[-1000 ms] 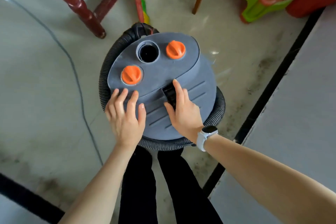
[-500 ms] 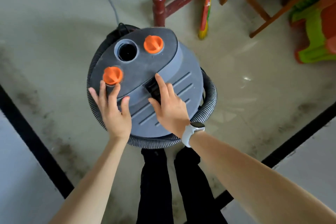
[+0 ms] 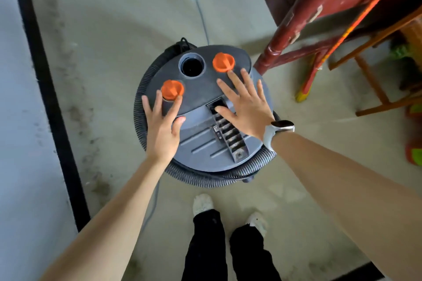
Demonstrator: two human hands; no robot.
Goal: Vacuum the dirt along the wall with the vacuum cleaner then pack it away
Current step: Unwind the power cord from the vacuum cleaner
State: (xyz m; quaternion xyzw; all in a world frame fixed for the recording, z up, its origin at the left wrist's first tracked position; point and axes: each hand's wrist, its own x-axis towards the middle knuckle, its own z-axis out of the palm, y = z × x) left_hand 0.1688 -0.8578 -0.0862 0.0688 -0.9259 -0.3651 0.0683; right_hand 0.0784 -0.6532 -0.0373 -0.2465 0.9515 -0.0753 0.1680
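Standing at the centre of the frame on the concrete floor point(image 3: 102, 36): the grey vacuum cleaner point(image 3: 203, 121), its ribbed hose point(image 3: 205, 179) coiled round the base; resting flat on the lid, the left hand point(image 3: 163, 129), fingers straight and reaching the lower-left orange knob point(image 3: 172, 89); spreading open over the lid's middle, the right hand point(image 3: 245, 107), gripping nothing, thumb lying at the dark recess point(image 3: 217, 107) above the ribbed handle point(image 3: 230, 138); judging by this, packing away under way. Risking a snag: the red wooden leg point(image 3: 287, 29) just beside the lid at upper right, likely catching the hose if pushed that way; also trailing toward the upper centre, the grey cable point(image 3: 202, 16), liable to tangling underfoot or under the base. Remaining hidden: the drum and any wheels beneath the lid; cut off at the right edge, green and orange plastic items, too blurred for naming; not telling whether the open port point(image 3: 191, 65) holds anything.
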